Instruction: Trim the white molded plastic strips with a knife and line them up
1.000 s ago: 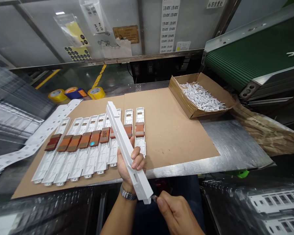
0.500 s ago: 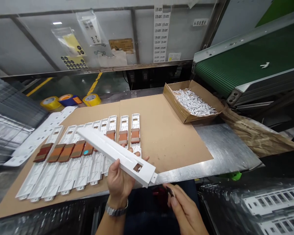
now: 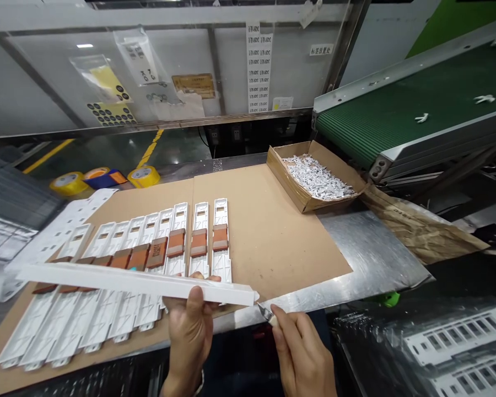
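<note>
My left hand (image 3: 190, 325) grips a long white plastic strip (image 3: 140, 280) near its right end, thumb in front and fingers behind. The strip is held nearly level, edge toward me, above the table's front. In my right hand (image 3: 301, 344) is a small knife (image 3: 267, 313), its blade pointing up and left, close to the strip's right tip; whether blade and strip touch I cannot tell. Behind the held strip lie several similar white strips (image 3: 222, 267) in a row, with orange-brown blocks (image 3: 220, 237) across them. The held strip covers part of that row.
A cardboard box (image 3: 301, 198) of small white pieces (image 3: 320, 179) stands at the back right, beside a green conveyor belt (image 3: 397, 118). Tape rolls (image 3: 144, 175) sit at the back left. Brown cardboard (image 3: 273, 231) covers the metal table (image 3: 380, 248). White slotted panels (image 3: 463, 333) lie at lower right.
The white strip has turned from a slant to nearly level and rolled onto its edge. My right hand has brought the knife up to its right tip. The view has shifted slightly.
</note>
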The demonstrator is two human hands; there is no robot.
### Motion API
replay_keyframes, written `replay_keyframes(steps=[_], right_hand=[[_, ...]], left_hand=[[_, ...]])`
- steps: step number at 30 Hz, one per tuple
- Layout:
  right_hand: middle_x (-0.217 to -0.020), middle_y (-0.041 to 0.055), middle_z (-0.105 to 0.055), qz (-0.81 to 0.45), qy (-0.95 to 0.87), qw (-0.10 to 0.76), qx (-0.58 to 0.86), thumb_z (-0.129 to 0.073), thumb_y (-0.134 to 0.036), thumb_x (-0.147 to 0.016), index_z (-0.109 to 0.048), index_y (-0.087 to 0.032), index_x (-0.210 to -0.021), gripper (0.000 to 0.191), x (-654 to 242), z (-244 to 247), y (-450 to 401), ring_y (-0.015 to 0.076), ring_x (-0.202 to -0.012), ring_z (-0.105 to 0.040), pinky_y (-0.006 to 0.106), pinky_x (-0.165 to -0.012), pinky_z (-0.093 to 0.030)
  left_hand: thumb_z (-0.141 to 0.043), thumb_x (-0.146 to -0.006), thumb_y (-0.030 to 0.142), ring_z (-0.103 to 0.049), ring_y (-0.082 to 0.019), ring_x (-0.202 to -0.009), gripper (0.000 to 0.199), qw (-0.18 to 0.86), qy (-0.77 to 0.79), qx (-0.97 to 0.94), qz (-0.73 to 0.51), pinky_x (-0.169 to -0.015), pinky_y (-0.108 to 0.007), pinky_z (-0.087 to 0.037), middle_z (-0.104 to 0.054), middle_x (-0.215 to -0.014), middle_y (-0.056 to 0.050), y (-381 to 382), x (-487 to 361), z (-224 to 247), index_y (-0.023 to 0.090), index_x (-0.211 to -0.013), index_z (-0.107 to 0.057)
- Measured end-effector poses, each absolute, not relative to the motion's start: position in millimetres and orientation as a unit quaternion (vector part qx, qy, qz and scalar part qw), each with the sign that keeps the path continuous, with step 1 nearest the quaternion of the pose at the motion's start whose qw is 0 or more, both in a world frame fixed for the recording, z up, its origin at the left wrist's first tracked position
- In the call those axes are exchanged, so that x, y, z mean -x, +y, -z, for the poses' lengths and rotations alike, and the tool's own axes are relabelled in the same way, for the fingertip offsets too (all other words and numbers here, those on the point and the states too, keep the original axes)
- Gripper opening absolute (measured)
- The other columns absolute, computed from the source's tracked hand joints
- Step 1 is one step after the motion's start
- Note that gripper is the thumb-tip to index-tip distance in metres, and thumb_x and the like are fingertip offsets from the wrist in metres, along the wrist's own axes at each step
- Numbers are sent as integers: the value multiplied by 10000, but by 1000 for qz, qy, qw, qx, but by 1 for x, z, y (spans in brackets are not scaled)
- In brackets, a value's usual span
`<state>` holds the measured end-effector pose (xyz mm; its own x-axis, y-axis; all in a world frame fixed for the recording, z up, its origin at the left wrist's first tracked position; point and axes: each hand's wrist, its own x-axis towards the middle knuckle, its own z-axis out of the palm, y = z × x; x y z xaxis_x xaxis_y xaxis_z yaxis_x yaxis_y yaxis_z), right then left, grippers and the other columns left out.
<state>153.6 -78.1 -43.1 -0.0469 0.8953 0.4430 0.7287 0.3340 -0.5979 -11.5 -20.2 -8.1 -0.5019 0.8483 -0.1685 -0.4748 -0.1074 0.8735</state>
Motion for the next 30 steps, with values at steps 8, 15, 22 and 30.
replay_keyframes(steps=[8,15,22,30], right_hand=[[-771,50,-543,-84,-718,381,577,-424,-231,-933,-576,-176,-1185,300,-151,40,-74,138,-668,-550,219,-561,-451],[-771,54,-537,-99,-725,371,573,-426,-207,-933,-560,-167,-1201,301,-151,42,-73,146,-681,-534,232,-582,-446],[-761,44,-526,-82,-731,363,572,-451,-194,-922,-528,-188,-1247,334,-153,43,-72,149,-672,-525,236,-578,-437],[-741,47,-530,-54,-758,335,557,-478,-157,-903,-515,-122,-1265,366,-161,44,-69,147,-650,-538,236,-558,-448]], left_hand=[[-786,-610,397,-651,-160,-712,537,459,498,-166,-717,-595,-263,-540,-619,-802,55,-20,11,9,286,-976,-410],[-772,-636,396,-646,-157,-738,537,452,493,-182,-721,-622,-280,-548,-611,-852,54,-20,10,7,305,-1043,-434],[-762,-638,425,-627,-155,-697,505,451,509,-184,-710,-574,-261,-544,-610,-835,32,-21,7,1,283,-1034,-483],[-792,-585,444,-628,-142,-709,569,452,518,-159,-709,-587,-231,-531,-618,-837,29,-22,7,-2,257,-1041,-508]])
